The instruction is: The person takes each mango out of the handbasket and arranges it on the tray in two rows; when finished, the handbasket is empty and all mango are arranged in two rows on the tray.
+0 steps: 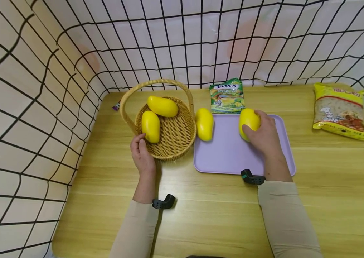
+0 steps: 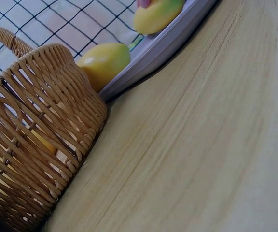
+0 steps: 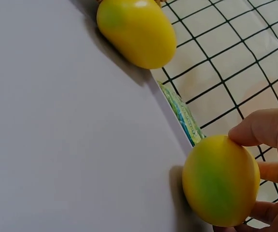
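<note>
My right hand [image 1: 265, 136] grips a yellow mango [image 1: 247, 120] at the right half of the lilac tray [image 1: 223, 154]. In the right wrist view, thumb and fingers sit around that mango [image 3: 221, 181], which shows a green patch. A second mango [image 1: 204, 124] lies at the tray's left edge, close to the wicker basket [image 1: 175, 138]. Two more mangoes, one at the back [image 1: 163, 106] and one on the left [image 1: 151, 126], are inside the basket. My left hand [image 1: 143, 156] holds the basket's front left rim, fingertips curled over it. In the left wrist view this hand is out of sight.
A green candy packet [image 1: 227, 96] lies behind the tray. To the far right is a yellow-edged food bag [image 1: 341, 111]. A small purple wrapper [image 1: 116, 106] rests left of the basket. Black-and-white grid cloth [image 1: 185, 43] walls in the wooden table [image 1: 207, 211].
</note>
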The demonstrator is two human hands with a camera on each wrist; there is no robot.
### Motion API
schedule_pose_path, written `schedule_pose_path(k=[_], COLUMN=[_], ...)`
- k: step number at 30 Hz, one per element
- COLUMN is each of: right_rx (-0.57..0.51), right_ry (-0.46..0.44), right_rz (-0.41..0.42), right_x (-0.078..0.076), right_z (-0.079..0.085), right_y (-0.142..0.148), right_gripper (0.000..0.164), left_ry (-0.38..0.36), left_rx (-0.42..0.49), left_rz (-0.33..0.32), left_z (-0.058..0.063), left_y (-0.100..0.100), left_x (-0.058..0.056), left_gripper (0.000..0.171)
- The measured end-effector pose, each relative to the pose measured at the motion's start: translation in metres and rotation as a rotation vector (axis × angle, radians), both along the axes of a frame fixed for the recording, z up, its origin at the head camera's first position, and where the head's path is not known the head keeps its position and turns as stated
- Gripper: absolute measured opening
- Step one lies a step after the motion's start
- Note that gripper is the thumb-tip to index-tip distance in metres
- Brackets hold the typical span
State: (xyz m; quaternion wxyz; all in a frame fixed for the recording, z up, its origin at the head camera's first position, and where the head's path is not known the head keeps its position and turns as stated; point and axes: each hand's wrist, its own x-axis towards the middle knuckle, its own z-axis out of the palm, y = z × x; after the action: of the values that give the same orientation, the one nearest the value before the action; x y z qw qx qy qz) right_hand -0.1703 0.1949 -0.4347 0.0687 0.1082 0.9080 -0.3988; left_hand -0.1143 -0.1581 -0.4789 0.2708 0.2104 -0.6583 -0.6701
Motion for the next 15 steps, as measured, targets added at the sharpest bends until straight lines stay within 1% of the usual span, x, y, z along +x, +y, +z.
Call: schedule_pose_path(k=[7,15], right_rx=[-0.037,-0.024], right_ry=[0.007,0.004], right_rz=[0.0,0.008], right_x=[0.0,0.0008], right_z=[-0.0016,-0.0012], right_y=[0.0031,0.0041], right_gripper=[0.083,0.084], left_ry=[-0.009,0.021], left_rx=[-0.015,-0.009], left_rz=[-0.002,-0.012], left_z=[-0.0002,-0.0024], left_y=[-0.0002,-0.0002], left_x=[-0.0001,-0.001], left_gripper=[0.024,0.025])
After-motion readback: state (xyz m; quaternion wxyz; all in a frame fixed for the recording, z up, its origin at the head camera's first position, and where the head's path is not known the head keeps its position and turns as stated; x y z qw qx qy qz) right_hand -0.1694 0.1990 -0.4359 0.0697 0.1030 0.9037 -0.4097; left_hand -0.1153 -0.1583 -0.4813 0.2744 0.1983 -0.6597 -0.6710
